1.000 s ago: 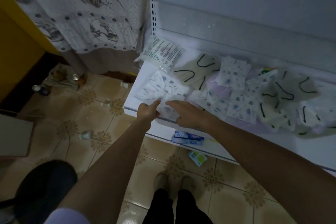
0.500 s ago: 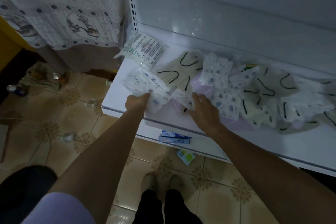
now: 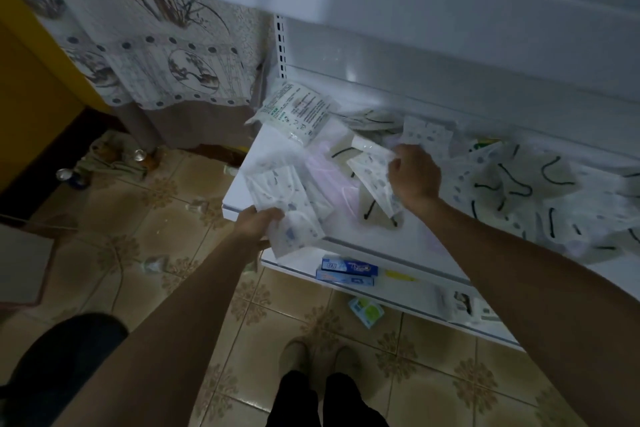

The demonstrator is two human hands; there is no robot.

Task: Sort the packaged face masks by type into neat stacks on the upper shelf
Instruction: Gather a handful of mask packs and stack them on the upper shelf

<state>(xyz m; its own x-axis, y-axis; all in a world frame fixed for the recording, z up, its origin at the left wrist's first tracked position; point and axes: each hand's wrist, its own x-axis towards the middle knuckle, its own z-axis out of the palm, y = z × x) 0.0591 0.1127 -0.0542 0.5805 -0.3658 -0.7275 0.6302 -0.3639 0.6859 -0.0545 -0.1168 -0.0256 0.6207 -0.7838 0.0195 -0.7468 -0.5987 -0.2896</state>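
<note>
Gathering blue-dotted white face masks in clear plastic packets (image 3: 277, 191) at the front-left corner of the white metal upper shelf (image 3: 391, 239), with some risk of dropping them.
The left hand (image 3: 258, 224) grips this bundle with curled fingers, and part of it hangs past the shelf edge. The packets look slippery, so I think one can slide out onto the tiled floor (image 3: 166, 198). The right hand (image 3: 414, 177) pinches another dotted packet (image 3: 374, 177) above the beige masks with black ear loops (image 3: 377, 211), and pulling it may drag them along. The mixed heap (image 3: 519, 191) lies unsorted on the right.
</note>
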